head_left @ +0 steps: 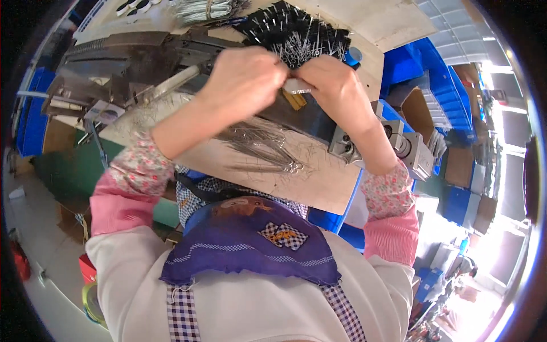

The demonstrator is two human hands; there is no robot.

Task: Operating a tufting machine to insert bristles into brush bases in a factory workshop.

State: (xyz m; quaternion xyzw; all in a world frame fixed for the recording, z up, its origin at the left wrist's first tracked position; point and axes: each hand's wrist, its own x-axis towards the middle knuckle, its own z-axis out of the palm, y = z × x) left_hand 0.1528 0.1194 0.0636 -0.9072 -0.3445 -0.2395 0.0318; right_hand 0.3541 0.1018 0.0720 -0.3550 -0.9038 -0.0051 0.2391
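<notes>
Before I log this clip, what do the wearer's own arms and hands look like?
The left hand and right hand are ungloved, the forearms bare. Above them, both arms show gathered cuffs in a small floral print, then pink ribbed bands, then plain off-white sleeves.

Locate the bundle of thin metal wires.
In the head view, the wires lie near the centre on the wooden tabletop, below the left hand and right hand.
</notes>
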